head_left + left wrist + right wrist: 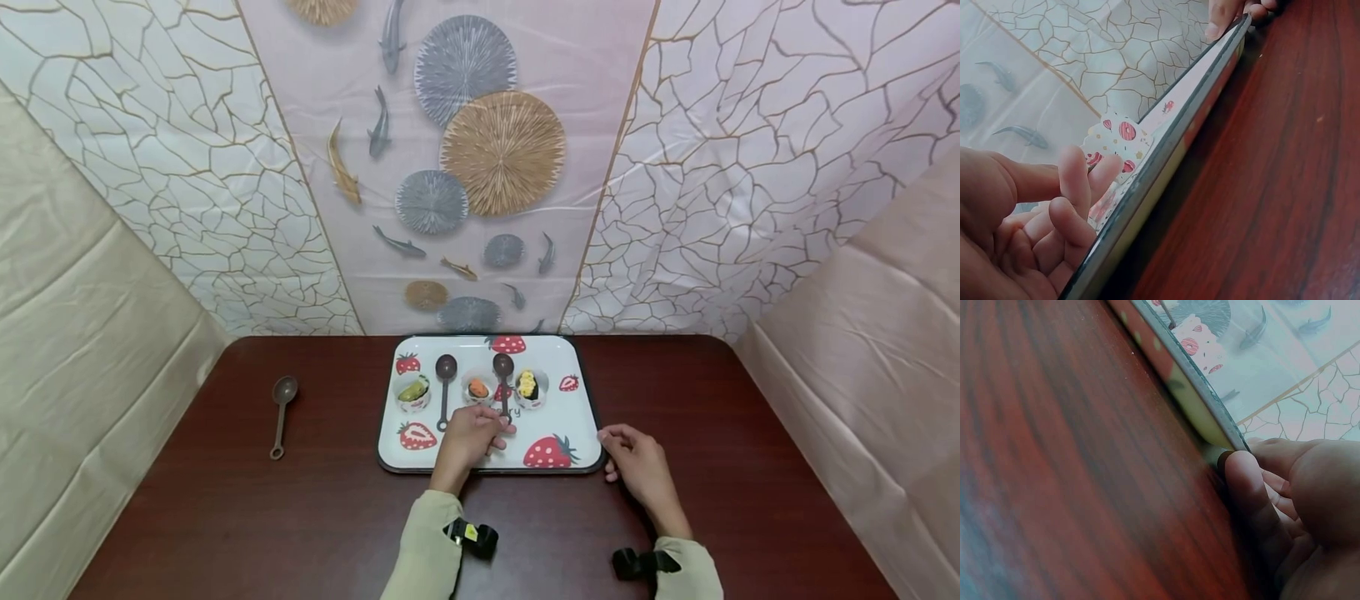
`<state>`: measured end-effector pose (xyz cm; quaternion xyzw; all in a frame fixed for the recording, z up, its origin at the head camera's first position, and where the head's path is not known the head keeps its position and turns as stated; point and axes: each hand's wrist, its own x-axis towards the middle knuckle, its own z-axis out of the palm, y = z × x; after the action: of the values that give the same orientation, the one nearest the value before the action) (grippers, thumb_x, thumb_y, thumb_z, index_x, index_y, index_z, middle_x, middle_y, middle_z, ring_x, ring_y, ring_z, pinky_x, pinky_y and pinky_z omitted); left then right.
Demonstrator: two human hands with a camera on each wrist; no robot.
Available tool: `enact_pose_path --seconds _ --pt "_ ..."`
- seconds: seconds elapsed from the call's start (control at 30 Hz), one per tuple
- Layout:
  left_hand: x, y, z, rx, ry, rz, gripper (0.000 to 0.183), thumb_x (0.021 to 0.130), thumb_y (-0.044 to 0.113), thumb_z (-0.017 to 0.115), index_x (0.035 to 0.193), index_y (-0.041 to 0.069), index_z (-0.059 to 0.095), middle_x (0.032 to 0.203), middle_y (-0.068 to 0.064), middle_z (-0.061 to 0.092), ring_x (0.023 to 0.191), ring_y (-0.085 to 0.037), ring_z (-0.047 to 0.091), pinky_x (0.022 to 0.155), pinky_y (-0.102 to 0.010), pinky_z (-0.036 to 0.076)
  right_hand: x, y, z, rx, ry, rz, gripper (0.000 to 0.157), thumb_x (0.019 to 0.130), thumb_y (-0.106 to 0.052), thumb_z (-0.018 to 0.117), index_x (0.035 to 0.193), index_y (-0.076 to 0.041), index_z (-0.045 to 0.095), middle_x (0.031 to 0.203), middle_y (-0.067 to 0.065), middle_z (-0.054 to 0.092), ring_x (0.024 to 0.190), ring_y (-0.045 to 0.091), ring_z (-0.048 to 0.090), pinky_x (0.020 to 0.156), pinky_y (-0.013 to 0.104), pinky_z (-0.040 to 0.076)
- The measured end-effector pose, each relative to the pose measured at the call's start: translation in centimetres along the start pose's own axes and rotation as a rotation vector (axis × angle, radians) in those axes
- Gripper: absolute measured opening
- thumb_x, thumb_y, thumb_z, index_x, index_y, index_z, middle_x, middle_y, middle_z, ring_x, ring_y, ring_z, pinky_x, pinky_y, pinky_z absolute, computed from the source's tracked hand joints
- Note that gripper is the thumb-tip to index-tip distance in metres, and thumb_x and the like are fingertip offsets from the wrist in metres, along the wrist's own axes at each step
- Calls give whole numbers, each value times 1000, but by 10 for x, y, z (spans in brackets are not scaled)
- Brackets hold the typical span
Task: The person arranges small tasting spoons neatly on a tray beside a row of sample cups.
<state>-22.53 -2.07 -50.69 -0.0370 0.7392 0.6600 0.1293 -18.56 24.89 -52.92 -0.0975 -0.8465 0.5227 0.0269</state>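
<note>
A white tray (pixel 480 454) with strawberry prints and a dark rim lies on the table. My left hand (pixel 472 435) is over its front middle, pinching the handle end of a dark brown spoon (pixel 503 364); the left wrist view shows only a dark sliver between thumb and finger. At the tray's front right corner, my right hand (pixel 637 462) grips the rim, thumb (pixel 1246 478) against the outer side. A second brown spoon (pixel 446 367) lies on the tray's left half. Three small paper cups hold food: green (pixel 412 392), orange (pixel 477 389) and yellow (pixel 528 385).
Apart from the tray, a third, greyish-brown spoon (pixel 282 408) lies on the dark red wooden table (pixel 187 500) at the left. A patterned cloth (pixel 480 250) hangs behind the table's back edge, with beige cloth (pixel 862 400) along both sides.
</note>
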Motion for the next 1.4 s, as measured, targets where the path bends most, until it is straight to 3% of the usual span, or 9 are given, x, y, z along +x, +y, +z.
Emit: enact_pose_path --seconds 0.23,0.6,1.13,1.4 --pt "1 -2 0 55 26 -3 10 96 15 64 97 5 66 84 -4 76 56 -8 65 44 -20 41 0 -1 1 -6 -1 -6 24 102 -20 58 112 -1 68 80 11 67 57 17 62 53 31 56" --pt "1 -1 2 150 57 23 10 94 14 68 94 5 65 74 -3 74 56 -9 66 48 -22 51 2 0 -1 -13 -2 1 24 102 -20 58 112 -2 68 78 10 67 58 18 63 54 32 57" --pt "6 -8 5 146 119 21 10 93 14 68 87 6 65 67 -2 71 50 -10 64 47 -26 54 1 -4 0 -1 -1 0 26 101 -22 59 113 0 68 78 11 67 56 15 62 53 31 56" --pt "7 -10 8 145 140 11 11 92 15 69 93 6 63 65 -2 70 50 -11 64 47 -27 54 -1 -2 -1 -1 1 3 26 102 -23 59 112 -1 68 77 10 66 57 17 62 53 31 57"
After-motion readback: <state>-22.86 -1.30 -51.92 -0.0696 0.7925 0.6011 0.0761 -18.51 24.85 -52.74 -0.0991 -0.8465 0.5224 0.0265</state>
